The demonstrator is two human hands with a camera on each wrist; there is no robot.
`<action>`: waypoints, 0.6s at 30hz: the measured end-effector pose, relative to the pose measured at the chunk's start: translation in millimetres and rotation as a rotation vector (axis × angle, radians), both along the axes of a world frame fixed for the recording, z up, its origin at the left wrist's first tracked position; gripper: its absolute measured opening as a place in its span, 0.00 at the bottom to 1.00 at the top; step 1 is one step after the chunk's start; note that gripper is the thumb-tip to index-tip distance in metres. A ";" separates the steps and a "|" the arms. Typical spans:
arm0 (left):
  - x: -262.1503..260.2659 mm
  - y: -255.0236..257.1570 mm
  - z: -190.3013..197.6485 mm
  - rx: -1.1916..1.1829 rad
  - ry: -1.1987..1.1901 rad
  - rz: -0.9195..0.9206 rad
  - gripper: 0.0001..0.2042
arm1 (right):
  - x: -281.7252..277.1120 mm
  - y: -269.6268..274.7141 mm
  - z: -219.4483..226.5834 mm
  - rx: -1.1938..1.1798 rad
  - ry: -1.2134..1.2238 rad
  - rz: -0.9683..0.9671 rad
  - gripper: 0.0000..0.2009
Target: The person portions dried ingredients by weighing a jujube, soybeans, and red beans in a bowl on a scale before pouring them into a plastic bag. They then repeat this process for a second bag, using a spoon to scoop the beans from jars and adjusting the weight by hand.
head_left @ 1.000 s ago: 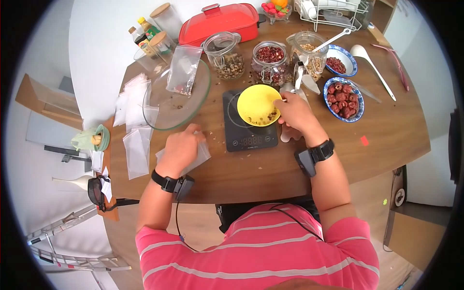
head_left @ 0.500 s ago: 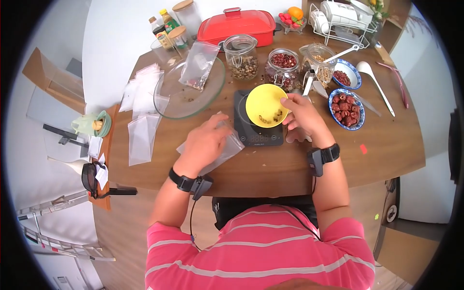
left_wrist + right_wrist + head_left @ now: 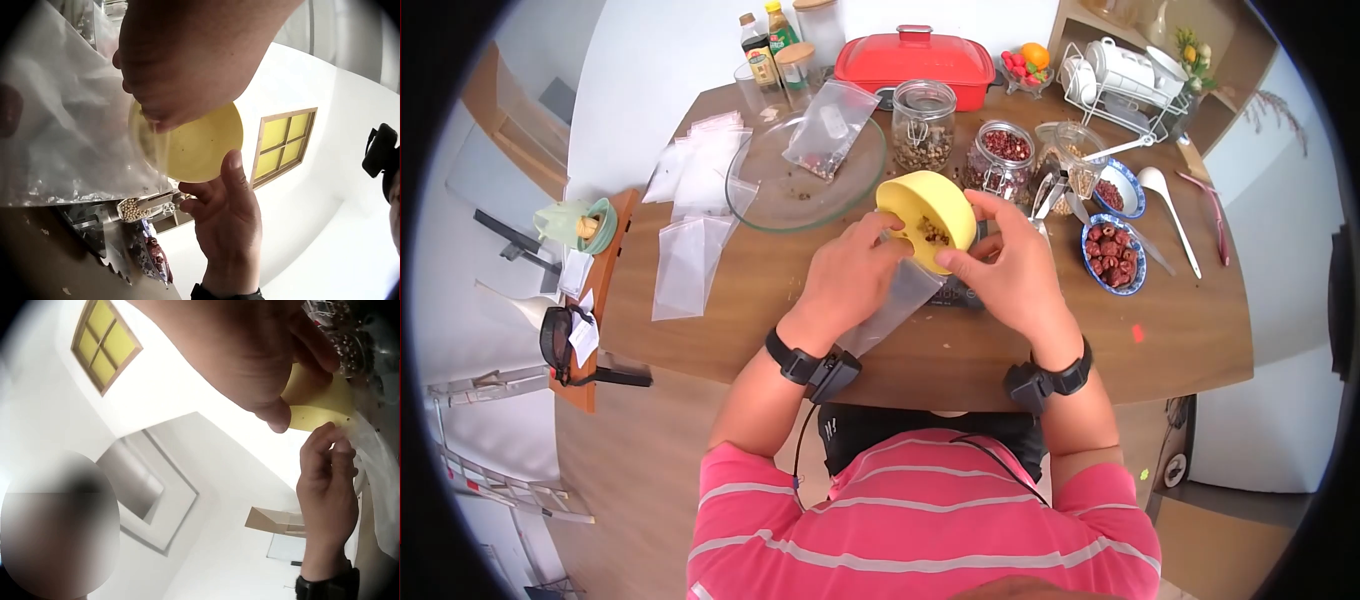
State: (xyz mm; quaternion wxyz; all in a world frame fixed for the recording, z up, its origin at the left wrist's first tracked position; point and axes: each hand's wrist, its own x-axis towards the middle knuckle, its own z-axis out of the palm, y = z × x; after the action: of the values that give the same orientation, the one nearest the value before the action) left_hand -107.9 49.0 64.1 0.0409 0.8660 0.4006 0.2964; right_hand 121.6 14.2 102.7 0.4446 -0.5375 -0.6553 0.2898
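Note:
My right hand [image 3: 1015, 270] grips the rim of a yellow bowl [image 3: 940, 200], thumb near the front and fingers along the right side. The bowl is tilted towards my left hand, and small brownish dried pieces [image 3: 933, 232] lie at its low side. With my left hand [image 3: 845, 280] I hold a clear plastic zip bag [image 3: 892, 308] by its mouth, right at the bowl's lip. In the left wrist view the bag [image 3: 56, 144] hangs below the tilted bowl [image 3: 206, 140]. Behind the hands, a black kitchen scale [image 3: 960, 294] is mostly hidden.
A glass plate [image 3: 745, 205] holding a partly filled bag [image 3: 830, 125] stands to the left, beside several flat bags [image 3: 690, 255]. Glass jars [image 3: 923, 130] line the back. Blue-rimmed bowls, one with red dates [image 3: 1110, 255], and a white ladle [image 3: 1175, 220] are at right.
The yellow bowl has been lifted off the scale and tipped to the left. My left hand has brought the bag from the table up to the bowl's rim.

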 end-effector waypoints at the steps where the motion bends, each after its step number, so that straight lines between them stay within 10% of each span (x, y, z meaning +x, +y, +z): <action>1: -1.2 0.1 1.7 0.000 -0.030 -0.004 0.12 | -3.7 -4.0 7.9 0.112 -0.167 0.003 0.34; 13: -19.9 -3.8 13.6 0.110 -0.126 -0.019 0.10 | -28.4 -8.9 18.8 0.424 -0.378 0.060 0.34; 18: -44.1 4.0 17.7 0.148 0.053 -0.045 0.04 | 14.2 29.1 -31.8 -0.175 0.296 -0.077 0.25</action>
State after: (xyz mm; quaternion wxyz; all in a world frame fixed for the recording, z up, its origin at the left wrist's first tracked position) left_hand -152.0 53.0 81.8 -0.0270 0.8829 0.3592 0.3013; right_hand 135.9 43.4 70.9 0.4984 -0.5505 -0.5338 0.4045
